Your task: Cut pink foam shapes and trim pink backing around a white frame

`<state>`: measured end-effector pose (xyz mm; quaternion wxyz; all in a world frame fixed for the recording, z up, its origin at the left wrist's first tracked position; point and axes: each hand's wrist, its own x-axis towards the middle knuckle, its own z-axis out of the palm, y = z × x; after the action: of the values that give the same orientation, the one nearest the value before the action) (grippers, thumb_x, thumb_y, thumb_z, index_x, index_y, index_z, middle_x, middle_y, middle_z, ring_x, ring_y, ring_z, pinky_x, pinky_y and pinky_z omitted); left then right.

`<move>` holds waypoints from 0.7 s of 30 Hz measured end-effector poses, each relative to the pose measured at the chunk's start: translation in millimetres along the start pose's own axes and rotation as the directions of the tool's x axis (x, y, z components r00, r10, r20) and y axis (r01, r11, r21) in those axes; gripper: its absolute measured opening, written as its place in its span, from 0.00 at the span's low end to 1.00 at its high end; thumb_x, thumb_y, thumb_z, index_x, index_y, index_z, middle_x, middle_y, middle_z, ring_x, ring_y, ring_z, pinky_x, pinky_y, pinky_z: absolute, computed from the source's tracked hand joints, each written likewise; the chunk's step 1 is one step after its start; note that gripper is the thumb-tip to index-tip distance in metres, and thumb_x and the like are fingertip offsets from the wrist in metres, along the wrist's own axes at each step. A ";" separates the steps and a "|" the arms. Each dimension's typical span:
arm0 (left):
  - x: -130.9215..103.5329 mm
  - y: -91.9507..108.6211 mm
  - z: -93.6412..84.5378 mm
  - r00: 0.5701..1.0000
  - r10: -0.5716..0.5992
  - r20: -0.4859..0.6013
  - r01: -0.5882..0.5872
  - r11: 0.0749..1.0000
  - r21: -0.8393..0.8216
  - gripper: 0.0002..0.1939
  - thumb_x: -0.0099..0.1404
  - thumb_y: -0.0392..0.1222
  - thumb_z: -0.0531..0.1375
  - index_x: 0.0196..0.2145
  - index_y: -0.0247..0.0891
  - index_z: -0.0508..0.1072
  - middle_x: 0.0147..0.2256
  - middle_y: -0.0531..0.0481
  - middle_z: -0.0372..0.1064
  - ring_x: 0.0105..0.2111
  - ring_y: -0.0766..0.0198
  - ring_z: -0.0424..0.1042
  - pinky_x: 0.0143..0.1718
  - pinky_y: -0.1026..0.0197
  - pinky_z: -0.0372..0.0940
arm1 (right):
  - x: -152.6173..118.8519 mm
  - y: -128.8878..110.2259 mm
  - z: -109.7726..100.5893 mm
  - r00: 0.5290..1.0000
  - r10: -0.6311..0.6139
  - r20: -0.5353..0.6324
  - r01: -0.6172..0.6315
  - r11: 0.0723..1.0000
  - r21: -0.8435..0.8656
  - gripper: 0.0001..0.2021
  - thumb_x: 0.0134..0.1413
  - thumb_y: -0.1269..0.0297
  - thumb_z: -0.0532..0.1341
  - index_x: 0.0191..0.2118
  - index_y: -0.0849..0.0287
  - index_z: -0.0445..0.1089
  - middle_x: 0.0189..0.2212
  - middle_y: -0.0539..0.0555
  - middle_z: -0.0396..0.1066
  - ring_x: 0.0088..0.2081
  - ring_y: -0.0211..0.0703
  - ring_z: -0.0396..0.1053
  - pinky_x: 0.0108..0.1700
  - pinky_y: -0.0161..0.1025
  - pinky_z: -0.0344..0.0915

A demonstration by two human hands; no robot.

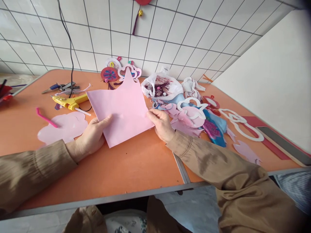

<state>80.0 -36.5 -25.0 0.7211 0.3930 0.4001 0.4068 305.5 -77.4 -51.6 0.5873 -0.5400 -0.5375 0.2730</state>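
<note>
A pink sheet (123,113), cut along its top into a curved edge with a tall point, is held up above the orange table. My left hand (91,137) is closed on its lower left side, thumb lying on the front face. At the lower right edge, my right hand (161,124) pinches the same sheet between thumb and fingers. Beneath and left of my left hand lies a pink scalloped piece (64,127) with a bright pink bent stick (47,118) on it. Whether the sheet is paper or felt, I cannot tell.
A yellow glue gun (71,101) with a black cord lies at the left, near pliers (69,86). Behind the sheet are round ornaments (109,74) and a white plastic bag (162,84). Scraps, white cut-out frames (240,124) and a phone (284,145) are at the right.
</note>
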 end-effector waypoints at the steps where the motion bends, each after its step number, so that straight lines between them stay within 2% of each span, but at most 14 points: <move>1: -0.2 0.4 0.4 1.000 -0.003 -0.013 0.003 1.000 0.008 0.09 0.63 0.42 0.65 0.39 0.35 0.79 0.40 0.40 0.82 0.53 0.41 0.76 0.53 0.47 0.74 | 2.7 -6.8 -4.3 1.000 -0.019 0.016 0.019 1.000 -0.025 0.16 0.57 0.53 0.61 0.24 0.57 0.67 0.22 0.47 0.56 0.27 0.38 0.54 0.31 0.37 0.52; 4: -0.7 2.0 1.4 0.999 -0.012 -0.031 0.013 1.000 0.021 0.08 0.63 0.42 0.64 0.38 0.36 0.79 0.39 0.40 0.82 0.53 0.41 0.76 0.52 0.47 0.74 | 20.3 -33.9 -32.1 0.986 -0.117 0.122 0.148 0.948 -0.283 0.12 0.58 0.55 0.62 0.30 0.56 0.73 0.24 0.50 0.67 0.28 0.42 0.62 0.34 0.40 0.59; 5: -0.6 2.3 1.5 0.999 -0.012 -0.033 0.013 1.000 0.021 0.08 0.63 0.42 0.65 0.37 0.36 0.79 0.39 0.40 0.82 0.53 0.41 0.76 0.52 0.47 0.74 | 28.9 -42.8 -46.2 0.975 -0.180 0.127 0.219 0.866 -0.450 0.08 0.58 0.59 0.63 0.32 0.57 0.76 0.26 0.52 0.71 0.30 0.43 0.65 0.37 0.41 0.61; 6: -0.4 2.3 1.4 0.999 -0.011 -0.035 0.012 1.000 0.021 0.07 0.63 0.42 0.65 0.37 0.36 0.79 0.39 0.40 0.82 0.52 0.41 0.77 0.52 0.47 0.75 | 38.1 -50.3 -62.0 0.964 -0.238 0.114 0.255 0.730 -0.634 0.05 0.56 0.64 0.64 0.34 0.58 0.77 0.29 0.55 0.75 0.32 0.44 0.67 0.41 0.43 0.61; 7: 0.0 2.1 1.2 0.999 -0.010 -0.034 0.010 1.000 0.019 0.07 0.63 0.41 0.65 0.37 0.36 0.79 0.39 0.40 0.82 0.52 0.41 0.77 0.51 0.47 0.75 | 47.5 -55.8 -78.9 0.961 -0.268 0.067 0.216 0.580 -0.785 0.06 0.56 0.68 0.63 0.38 0.60 0.78 0.34 0.58 0.77 0.36 0.46 0.70 0.44 0.45 0.61; 8: 0.3 1.7 0.8 1.000 -0.011 -0.029 0.011 1.000 0.016 0.07 0.63 0.41 0.65 0.37 0.36 0.79 0.39 0.40 0.82 0.51 0.42 0.78 0.50 0.47 0.75 | 56.3 -58.8 -96.1 0.967 -0.257 -0.005 0.118 0.462 -0.879 0.09 0.57 0.71 0.63 0.42 0.62 0.79 0.38 0.61 0.78 0.40 0.48 0.71 0.46 0.45 0.60; 10: 1.0 0.5 0.0 1.000 -0.018 -0.008 0.018 1.000 0.010 0.08 0.64 0.41 0.65 0.38 0.36 0.79 0.40 0.41 0.82 0.49 0.42 0.79 0.48 0.47 0.76 | 70.5 -57.2 -128.6 0.994 -0.037 -0.101 -0.084 0.318 -0.944 0.15 0.58 0.71 0.64 0.50 0.63 0.77 0.46 0.63 0.78 0.46 0.47 0.71 0.46 0.43 0.59; 13: 1.2 -1.2 -1.4 0.999 -0.028 0.028 0.028 1.000 0.012 0.10 0.64 0.43 0.66 0.40 0.35 0.79 0.40 0.40 0.82 0.46 0.43 0.80 0.47 0.47 0.77 | 80.2 -41.6 -164.9 0.974 0.119 -0.194 -0.218 0.246 -0.945 0.19 0.50 0.72 0.70 0.50 0.67 0.78 0.50 0.72 0.75 0.46 0.50 0.71 0.41 0.45 0.57; 16: 1.1 -1.7 -1.9 0.999 -0.024 0.038 0.023 0.999 0.028 0.10 0.63 0.43 0.66 0.40 0.35 0.80 0.41 0.40 0.81 0.47 0.42 0.79 0.48 0.47 0.77 | 80.3 -24.9 -182.8 0.949 0.209 -0.236 -0.285 0.247 -0.926 0.22 0.46 0.75 0.72 0.50 0.67 0.79 0.46 0.70 0.77 0.41 0.46 0.70 0.39 0.44 0.58; 18: 1.0 -1.3 -1.3 0.999 -0.022 0.028 0.021 0.999 0.029 0.09 0.64 0.43 0.66 0.39 0.36 0.80 0.40 0.40 0.81 0.48 0.42 0.79 0.48 0.47 0.77 | 79.1 -20.0 -187.6 0.942 0.202 -0.267 -0.315 0.266 -0.911 0.20 0.48 0.74 0.72 0.49 0.67 0.80 0.43 0.68 0.78 0.38 0.43 0.71 0.39 0.43 0.59; 21: 0.6 0.0 0.5 0.999 -0.033 -0.005 0.033 0.999 0.022 0.07 0.64 0.42 0.65 0.38 0.36 0.80 0.39 0.40 0.81 0.49 0.42 0.79 0.49 0.47 0.77 | 80.0 -23.2 -191.0 0.931 0.097 -0.351 -0.364 0.289 -0.885 0.14 0.55 0.71 0.68 0.47 0.69 0.81 0.40 0.68 0.78 0.37 0.41 0.70 0.40 0.43 0.60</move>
<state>80.7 -36.1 -25.0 0.7225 0.3934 0.4127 0.3910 498.3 -76.6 27.5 0.1767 -0.8782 -0.4387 -0.0708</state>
